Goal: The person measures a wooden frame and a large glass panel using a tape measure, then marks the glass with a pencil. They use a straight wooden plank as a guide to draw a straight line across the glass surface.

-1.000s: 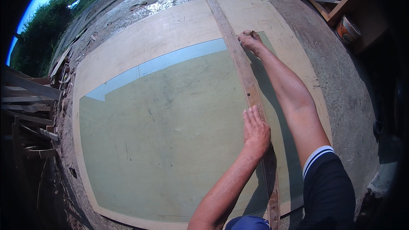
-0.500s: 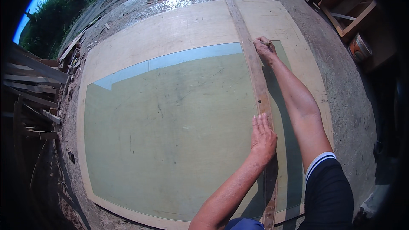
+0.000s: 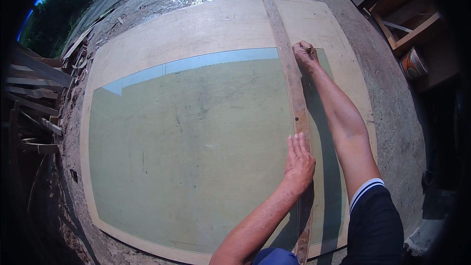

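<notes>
A large sheet of greenish glass (image 3: 162,142) lies flat on a pale board (image 3: 162,34). Across its right part runs a long wooden straightedge (image 3: 282,37), reaching past the far edge of the board. My left hand (image 3: 300,164) rests on the straightedge with fingers stretched out and lying flat. Farther off, beside the straightedge's right edge and close to the glass's far edge, my right hand (image 3: 305,59) is closed round a small brass-coloured tool (image 3: 309,49), which looks like a glass cutter. Its working tip is hidden by the fingers.
Scrap wood (image 3: 37,86) is piled at the left beyond the board. At the right stand wooden frames (image 3: 409,32) and a paint bucket (image 3: 413,64). Rough concrete floor (image 3: 392,132) surrounds the board, wet and shiny at the far side.
The whole view has shifted slightly, so the board and glass sit a little farther left. Both hands keep nearly the same places along the straightedge.
</notes>
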Demonstrator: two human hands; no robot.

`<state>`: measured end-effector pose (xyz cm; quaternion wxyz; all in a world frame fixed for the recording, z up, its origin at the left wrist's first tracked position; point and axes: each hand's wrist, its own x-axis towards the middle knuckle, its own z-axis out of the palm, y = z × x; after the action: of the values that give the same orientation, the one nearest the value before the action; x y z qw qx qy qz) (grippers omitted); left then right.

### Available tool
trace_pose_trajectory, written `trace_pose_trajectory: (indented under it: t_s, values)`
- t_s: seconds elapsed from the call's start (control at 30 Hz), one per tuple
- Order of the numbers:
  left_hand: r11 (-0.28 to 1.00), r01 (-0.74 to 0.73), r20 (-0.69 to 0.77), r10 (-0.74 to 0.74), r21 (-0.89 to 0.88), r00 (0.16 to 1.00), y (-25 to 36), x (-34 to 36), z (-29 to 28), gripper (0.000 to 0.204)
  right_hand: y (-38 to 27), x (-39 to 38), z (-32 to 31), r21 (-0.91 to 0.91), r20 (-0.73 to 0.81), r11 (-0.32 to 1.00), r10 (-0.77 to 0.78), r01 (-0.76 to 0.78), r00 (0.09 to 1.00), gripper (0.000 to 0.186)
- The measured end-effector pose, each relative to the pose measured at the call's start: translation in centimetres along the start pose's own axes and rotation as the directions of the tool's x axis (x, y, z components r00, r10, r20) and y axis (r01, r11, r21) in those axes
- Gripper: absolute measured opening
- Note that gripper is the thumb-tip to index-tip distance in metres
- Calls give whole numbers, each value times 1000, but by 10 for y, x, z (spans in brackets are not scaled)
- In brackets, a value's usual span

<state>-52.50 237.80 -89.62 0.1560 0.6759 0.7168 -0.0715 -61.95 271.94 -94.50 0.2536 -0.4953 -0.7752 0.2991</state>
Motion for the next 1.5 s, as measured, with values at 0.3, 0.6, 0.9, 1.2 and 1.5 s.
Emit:
trace_pose_trajectory:
  t_s: [0.3,0.6,0.9,1.2,1.5]
  values:
    - [999,0,-38,2,38,999,1,3,8,57,1,2,1,74,45,996,55,-59,997,35]
    - [998,-12,-14,13,68,1000,1,2,5,55,-1,2,-3,11,48,996,89,-90,995,35]
    - [999,-18,-9,19,48,1000,0,3,7,56,2,-9,3,133,3,990,49,-49,999,31]
    - [999,-24,5,24,30,1000,-1,2,5,57,1,-11,5,87,-50,996,35,-30,998,30]
    - [999,-18,-26,19,43,999,-1,1,6,57,3,-6,6,78,-33,997,3,0,999,29]
